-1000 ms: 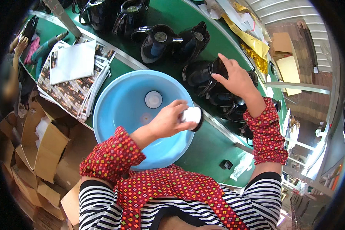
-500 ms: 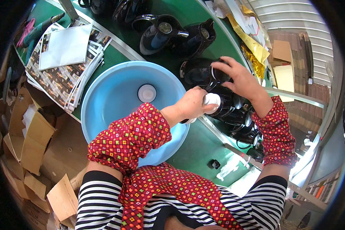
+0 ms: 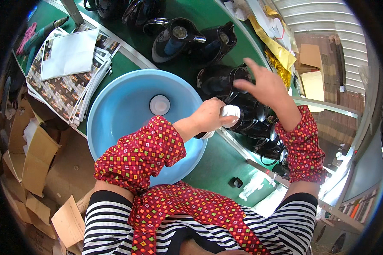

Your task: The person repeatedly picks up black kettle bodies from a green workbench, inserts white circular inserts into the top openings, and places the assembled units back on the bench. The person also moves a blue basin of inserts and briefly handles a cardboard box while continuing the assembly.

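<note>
My left hand [image 3: 204, 115] is closed round a white ribbed round cap [image 3: 230, 115] at the right rim of the light blue basin [image 3: 104, 112]. Below that hand, a black and white round piece [image 3: 206, 135] partly shows; I cannot tell whether it is also held. Fingers spread and empty, my right hand [image 3: 269, 88] hovers by the mouth of a glossy black jug [image 3: 214, 80], which lies or leans past the basin. Another white round cap [image 3: 159, 105] sits inside the basin. More black jugs [image 3: 253, 123] crowd beneath my right forearm, partly hidden.
Several black jugs [image 3: 171, 44] stand on the green table [image 3: 212, 159] at the back. To the left lie a printed paper stack [image 3: 64, 87] and a green tool [image 3: 40, 38]. A small black part [image 3: 236, 182] rests near the right front. Cardboard boxes [image 3: 36, 148] stand at the left.
My right hand has lifted slightly off the black jug, and its fingers have spread. The left hand still grips the white cap. The whole view has shifted a little.
</note>
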Available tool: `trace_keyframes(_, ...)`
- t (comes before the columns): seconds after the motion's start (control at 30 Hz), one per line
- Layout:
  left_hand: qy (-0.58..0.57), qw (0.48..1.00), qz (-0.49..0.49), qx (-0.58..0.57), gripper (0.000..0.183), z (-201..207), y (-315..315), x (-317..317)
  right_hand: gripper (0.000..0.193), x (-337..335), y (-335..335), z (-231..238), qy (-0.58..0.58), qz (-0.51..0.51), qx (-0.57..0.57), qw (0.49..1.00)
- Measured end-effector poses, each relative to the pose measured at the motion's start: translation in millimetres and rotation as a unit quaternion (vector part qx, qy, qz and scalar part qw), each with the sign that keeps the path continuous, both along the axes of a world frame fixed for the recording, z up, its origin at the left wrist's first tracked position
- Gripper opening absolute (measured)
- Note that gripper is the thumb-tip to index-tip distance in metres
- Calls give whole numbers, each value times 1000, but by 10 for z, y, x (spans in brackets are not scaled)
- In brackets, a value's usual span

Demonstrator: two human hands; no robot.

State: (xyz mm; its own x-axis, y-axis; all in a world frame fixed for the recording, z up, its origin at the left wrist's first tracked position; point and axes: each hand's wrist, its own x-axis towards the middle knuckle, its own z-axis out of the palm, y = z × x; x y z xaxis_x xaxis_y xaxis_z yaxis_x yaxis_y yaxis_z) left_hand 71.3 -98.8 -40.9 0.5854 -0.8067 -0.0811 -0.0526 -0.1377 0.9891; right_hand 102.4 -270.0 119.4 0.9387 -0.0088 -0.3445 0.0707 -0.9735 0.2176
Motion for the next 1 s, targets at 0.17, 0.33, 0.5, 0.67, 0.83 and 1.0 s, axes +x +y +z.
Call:
trace_keyframes(0.17,8,1000,-3,-7,60,-13,-39,-22,75,-25,-55,-158,46,-125,-2,991)
trace_keyframes(0.33,46,999,4,11,58,28,6,26,84,-57,-151,1,15,117,90,989)
trace_keyframes(0.5,74,997,-7,9,57,99,14,11,82,-77,-281,-74,77,82,88,990)
trace_keyframes(0.67,33,999,-1,11,56,53,-18,-28,80,-109,-185,-382,-7,-36,17,999)
trace_keyframes(0.83,28,999,0,18,56,58,-32,-39,86,-24,39,-448,-18,-216,-12,976)
trace_keyframes(1.0,149,988,-39,34,55,252,81,82,93,-33,96,-239,-24,-201,-15,979)
